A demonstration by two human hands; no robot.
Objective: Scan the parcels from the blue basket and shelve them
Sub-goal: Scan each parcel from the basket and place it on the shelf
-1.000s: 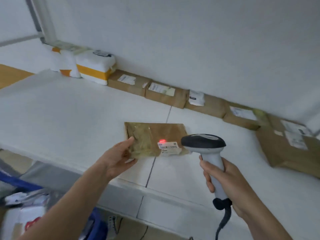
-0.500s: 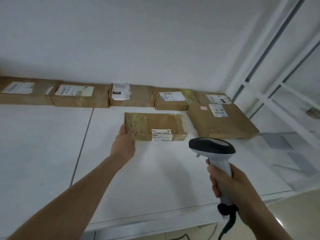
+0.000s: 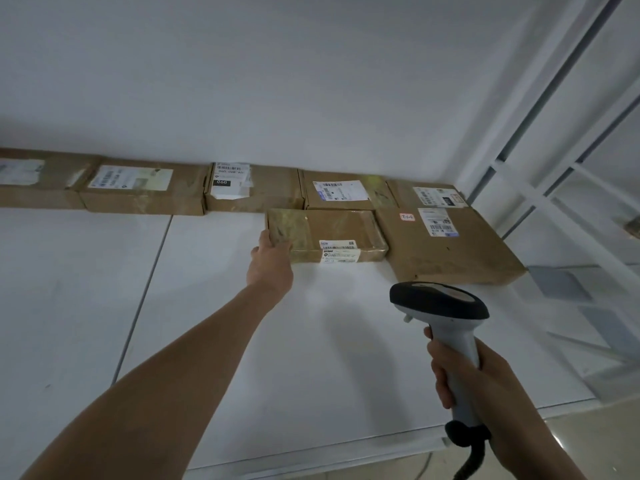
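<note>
Along the wall a row of cardboard boxes [image 3: 142, 188] is lying on the white shelf [image 3: 207, 323]. The left hand [image 3: 272, 263] is reaching forward and holding the near-left corner of the small parcel [image 3: 332, 232], thumb against its left end, fingers bent over the front edge. The parcel is now sitting further back than half a second ago, up against the row and just beside the large flat parcel [image 3: 450, 251] on its right. Nearer the front edge, the right hand [image 3: 481, 386] is gripping the scanner [image 3: 440, 304] by its handle, fingers wrapped round it, lifted clear of the shelf as before.
</note>
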